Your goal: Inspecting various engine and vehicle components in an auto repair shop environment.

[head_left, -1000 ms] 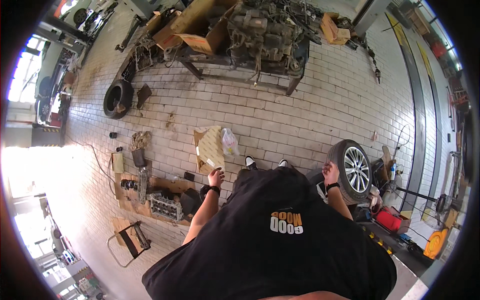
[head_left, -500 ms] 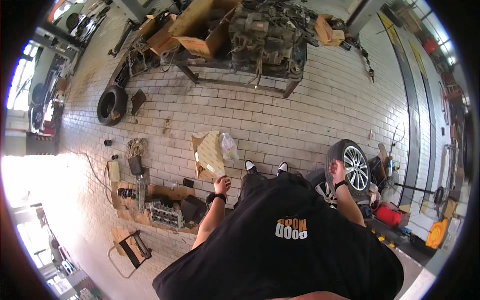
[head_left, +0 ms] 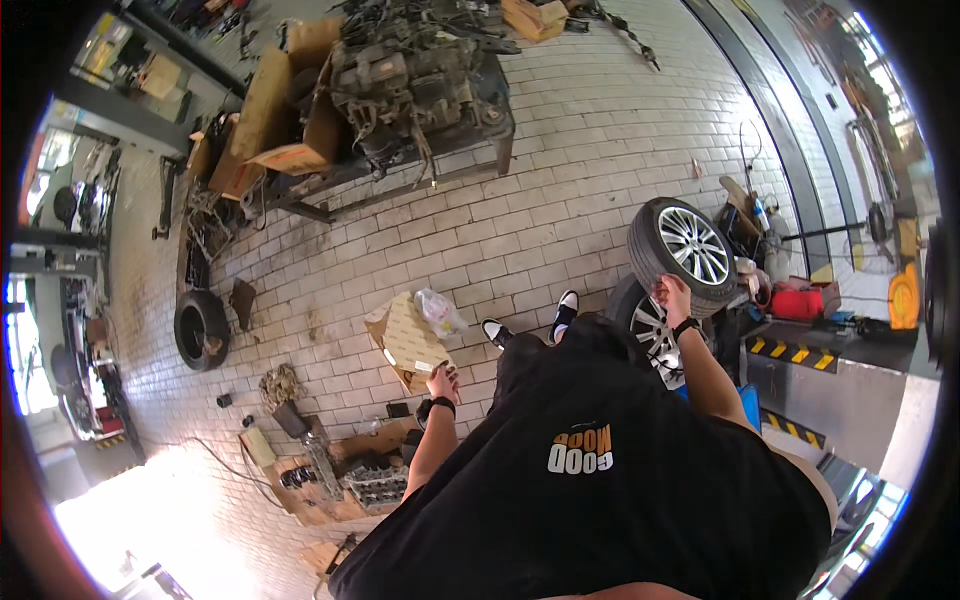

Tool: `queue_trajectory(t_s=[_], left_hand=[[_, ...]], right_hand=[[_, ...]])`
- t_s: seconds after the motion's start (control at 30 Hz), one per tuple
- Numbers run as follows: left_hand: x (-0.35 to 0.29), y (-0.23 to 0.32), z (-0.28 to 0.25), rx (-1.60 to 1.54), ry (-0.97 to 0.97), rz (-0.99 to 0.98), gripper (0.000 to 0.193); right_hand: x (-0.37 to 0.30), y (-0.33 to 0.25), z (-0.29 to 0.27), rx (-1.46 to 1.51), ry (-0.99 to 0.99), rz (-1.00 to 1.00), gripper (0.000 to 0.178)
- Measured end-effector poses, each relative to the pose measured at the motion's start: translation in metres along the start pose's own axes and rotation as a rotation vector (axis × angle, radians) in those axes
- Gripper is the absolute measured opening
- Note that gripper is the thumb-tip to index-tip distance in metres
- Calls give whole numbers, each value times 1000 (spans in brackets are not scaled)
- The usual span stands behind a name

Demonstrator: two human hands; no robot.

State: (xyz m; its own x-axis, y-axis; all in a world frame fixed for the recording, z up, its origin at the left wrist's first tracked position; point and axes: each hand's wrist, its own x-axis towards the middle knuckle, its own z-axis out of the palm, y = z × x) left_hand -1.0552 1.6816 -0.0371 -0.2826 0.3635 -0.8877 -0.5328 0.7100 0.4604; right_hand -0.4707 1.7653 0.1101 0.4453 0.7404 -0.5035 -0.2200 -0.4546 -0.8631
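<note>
My left hand (head_left: 443, 383) hangs at my left side with its fingers curled in; a small thing may be in them, too small to make out. From above it lies by the near corner of a flattened cardboard piece (head_left: 412, 335) on the floor, which has a clear plastic bag (head_left: 440, 312) beside it. My right hand (head_left: 675, 296) is at my right side, fingers loosely bent and apart, nothing visible in them. It overlaps the lower edge of a wheel with a tyre (head_left: 692, 245); whether it touches cannot be told. A second wheel (head_left: 650, 325) lies partly under that one.
Ahead on the left stands a metal bench (head_left: 505, 155) bearing a greasy engine (head_left: 385, 85) and open cardboard boxes (head_left: 300, 155). A loose tyre (head_left: 201, 330) is on the tiled floor at left. Engine parts (head_left: 375, 485) lie on cardboard near my left. A red case (head_left: 797, 303) stands at right.
My view has turned to the right, so the bench has swung left and the wheels sit higher in the picture. My feet have shifted. Both hands remain at my sides.
</note>
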Motion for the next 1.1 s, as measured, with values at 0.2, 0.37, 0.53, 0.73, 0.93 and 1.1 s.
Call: queue_trajectory(t_s=[0.2, 0.37, 0.53, 0.73, 0.93, 1.1], left_hand=[[-9, 50, 67, 77, -111, 137, 14], [-25, 41, 102, 239, -127, 126, 20], [-19, 28, 147, 449, -144, 45, 23], [-28, 56, 247, 668, -208, 203, 28], [-22, 96, 334, 759, -389, 424, 36], [19, 110, 398, 978, -316, 495, 35]], right_hand=[[8, 37, -63, 202, 209, 43, 20], [28, 43, -97, 299, 259, 9, 20], [41, 28, -121, 290, 277, -70, 18], [45, 24, -141, 307, 274, -137, 18], [46, 8, -153, 322, 290, -126, 21], [75, 27, -166, 413, 455, -175, 20]])
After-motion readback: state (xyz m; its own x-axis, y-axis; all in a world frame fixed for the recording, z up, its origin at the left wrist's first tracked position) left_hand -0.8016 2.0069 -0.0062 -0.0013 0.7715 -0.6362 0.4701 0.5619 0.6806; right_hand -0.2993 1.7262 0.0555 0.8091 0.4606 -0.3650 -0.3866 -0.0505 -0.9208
